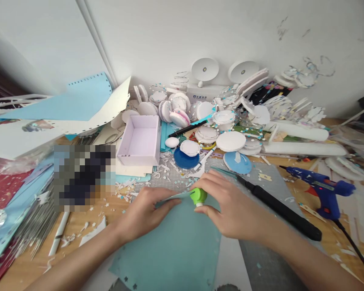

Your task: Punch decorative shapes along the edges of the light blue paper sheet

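My left hand [151,212] pinches the far edge of a light blue-green sheet of paper [176,246] between thumb and fingers. Small star-shaped holes run along the near left edge of that sheet. In my right hand [227,204] is a small bright green craft punch [198,196], gripped between thumb and fingers, its white base facing down. The punch sits at the sheet's far edge, close to my left fingertips. White paper [232,262] lies under the sheet, on a grey cutting mat [259,254].
A pale box [139,139] stands beyond my left hand, with several white foam discs [230,141] heaped behind. To the right lie a black-handled tool [285,210] and a blue glue gun [324,190] with its cord. Wires [38,224] and paper scraps litter the left.
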Available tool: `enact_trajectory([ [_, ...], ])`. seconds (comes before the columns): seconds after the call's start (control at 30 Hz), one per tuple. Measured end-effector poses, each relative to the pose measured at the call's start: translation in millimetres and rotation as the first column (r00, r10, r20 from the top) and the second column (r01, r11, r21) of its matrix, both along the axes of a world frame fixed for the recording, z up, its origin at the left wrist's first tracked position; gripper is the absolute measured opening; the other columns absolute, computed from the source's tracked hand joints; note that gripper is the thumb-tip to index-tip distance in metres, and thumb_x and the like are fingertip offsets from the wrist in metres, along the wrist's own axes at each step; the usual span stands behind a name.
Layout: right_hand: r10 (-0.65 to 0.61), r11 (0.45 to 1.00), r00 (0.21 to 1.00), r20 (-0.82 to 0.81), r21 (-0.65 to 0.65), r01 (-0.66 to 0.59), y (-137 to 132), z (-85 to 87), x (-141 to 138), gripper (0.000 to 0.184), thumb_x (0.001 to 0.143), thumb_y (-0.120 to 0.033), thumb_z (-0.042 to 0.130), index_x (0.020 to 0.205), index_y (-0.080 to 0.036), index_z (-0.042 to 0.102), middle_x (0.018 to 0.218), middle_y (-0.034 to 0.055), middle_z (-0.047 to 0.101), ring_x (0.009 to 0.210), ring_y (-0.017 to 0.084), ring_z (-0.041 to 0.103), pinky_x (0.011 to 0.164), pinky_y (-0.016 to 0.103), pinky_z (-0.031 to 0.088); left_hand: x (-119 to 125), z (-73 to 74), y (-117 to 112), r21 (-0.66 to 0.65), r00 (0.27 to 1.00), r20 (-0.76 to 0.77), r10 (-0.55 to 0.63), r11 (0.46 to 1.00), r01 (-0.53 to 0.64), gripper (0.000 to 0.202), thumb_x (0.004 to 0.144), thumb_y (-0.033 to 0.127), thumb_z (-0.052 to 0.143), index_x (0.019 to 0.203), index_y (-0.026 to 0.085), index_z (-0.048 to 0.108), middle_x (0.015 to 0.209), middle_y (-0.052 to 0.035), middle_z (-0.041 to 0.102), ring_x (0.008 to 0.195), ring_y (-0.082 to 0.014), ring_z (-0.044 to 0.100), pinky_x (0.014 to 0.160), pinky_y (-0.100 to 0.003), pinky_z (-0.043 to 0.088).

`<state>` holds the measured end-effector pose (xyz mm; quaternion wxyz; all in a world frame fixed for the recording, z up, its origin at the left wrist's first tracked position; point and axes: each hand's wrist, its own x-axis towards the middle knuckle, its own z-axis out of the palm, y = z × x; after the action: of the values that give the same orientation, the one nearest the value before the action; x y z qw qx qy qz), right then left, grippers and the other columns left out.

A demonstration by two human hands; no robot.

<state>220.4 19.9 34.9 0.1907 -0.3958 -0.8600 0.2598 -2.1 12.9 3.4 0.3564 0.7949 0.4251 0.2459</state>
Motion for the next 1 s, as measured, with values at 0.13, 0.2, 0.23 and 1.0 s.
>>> enact_trajectory([
  [0.13, -0.007, 1.000, 0.999, 0.033, 0.002, 0.007, 2.6, 0.4, 3.2, 0.016, 0.079, -0.009, 0.064, 0.089, -0.017, 0.054, 0.088, 0.0052, 0.056, 0.087, 0.021, 0.048, 0.077, 0.035, 0.041, -1.7, 0.6, 1.3, 0.031, 1.000, -0.004, 0.013, 0.999, -0.013, 0.024, 0.093, 0.029, 0.051, 0.078, 0.018, 0.067, 0.066, 0.0022, 0.063, 0.058, -0.0113, 0.055, 0.055, -0.020, 0.043],
  [0.2, -0.014, 1.000, 1.000, 0.026, 0.002, 0.013, 3.1, -0.2, 3.5, 0.017, 0.079, -0.009, 0.064, 0.091, -0.017, 0.054, 0.090, 0.0061, 0.056, 0.088, 0.022, 0.048, 0.078, 0.036, 0.041, -2.6, 2.0, 2.4, 0.038, 0.999, -0.008, 0.034, 0.999, -0.033, 0.025, 0.092, 0.029, 0.053, 0.075, 0.017, 0.066, 0.064, 0.0022, 0.063, 0.057, -0.0111, 0.055, 0.055, -0.019, 0.043],
  [0.23, -0.016, 1.000, 1.000, 0.021, 0.001, 0.016, 3.3, -0.4, 3.4, 0.017, 0.079, -0.009, 0.064, 0.091, -0.017, 0.054, 0.090, 0.0064, 0.057, 0.088, 0.022, 0.048, 0.078, 0.036, 0.041, -3.1, 2.9, 2.9, 0.036, 0.999, -0.003, 0.041, 0.999, -0.041, 0.024, 0.091, 0.029, 0.054, 0.075, 0.017, 0.066, 0.065, 0.0020, 0.064, 0.058, -0.0113, 0.056, 0.056, -0.019, 0.043],
  [1.0, 0.007, 0.999, 0.999, -0.032, 0.053, -0.005, -4.0, -5.1, -2.9, 0.017, 0.076, -0.004, 0.058, 0.086, -0.017, 0.052, 0.083, 0.0054, 0.051, 0.083, 0.022, 0.045, 0.072, 0.036, 0.039, 16.0, 40.9, 7.3, 0.213, 0.947, -0.308, -0.091, 0.964, 0.162, 0.071, 0.061, 0.049, 0.080, 0.117, 0.012, 0.057, 0.112, -0.0139, 0.064, 0.102, -0.0319, 0.059, 0.085, -0.044, 0.048],
])
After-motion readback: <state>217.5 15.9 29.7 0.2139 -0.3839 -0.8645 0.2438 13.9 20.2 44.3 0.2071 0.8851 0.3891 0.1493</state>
